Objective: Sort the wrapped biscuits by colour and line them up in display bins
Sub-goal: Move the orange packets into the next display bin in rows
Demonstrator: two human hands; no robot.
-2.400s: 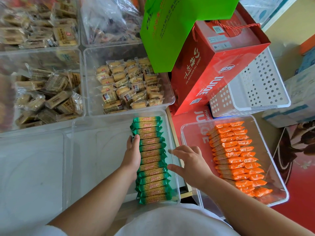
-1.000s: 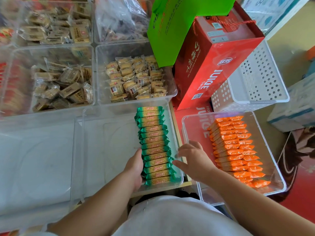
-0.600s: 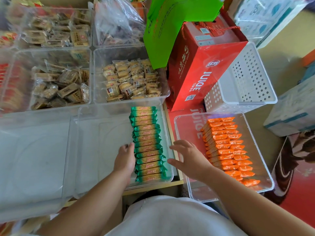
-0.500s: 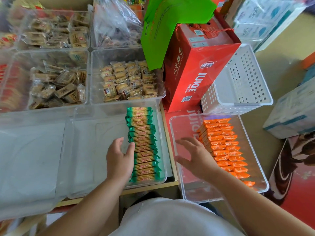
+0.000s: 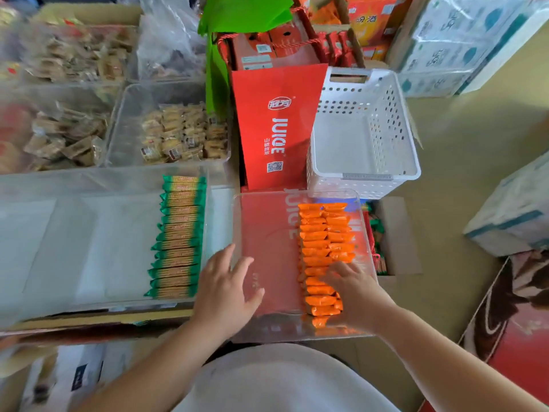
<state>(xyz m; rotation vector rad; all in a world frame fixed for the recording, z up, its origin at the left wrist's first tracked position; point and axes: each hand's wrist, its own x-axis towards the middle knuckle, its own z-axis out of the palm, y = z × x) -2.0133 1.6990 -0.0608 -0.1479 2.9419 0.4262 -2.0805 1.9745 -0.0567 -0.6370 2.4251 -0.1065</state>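
The orange biscuits (image 5: 323,251) stand in a row along the 3 o'clock side of their clear bin (image 5: 267,233). The right grip (image 5: 356,292) lays loose fingers on the row's near end and seems to clasp nothing. The left grip (image 5: 227,289) rests with fingers spread at the bin's 9 o'clock wall. The green biscuits (image 5: 179,236) are lined up in the next bin (image 5: 89,233) at 9 o'clock. An uneven press could buckle the orange row, tipping packets flat or skewing the bin.

- A small shop, or its stockroom.
- Clear plastic display bins (image 5: 121,126) hold bulk wrapped snacks (image 5: 184,132).
- Red cardboard "JUICE" gift cartons (image 5: 276,129) and shrink-wrapped white cases (image 5: 445,40) stand stacked.
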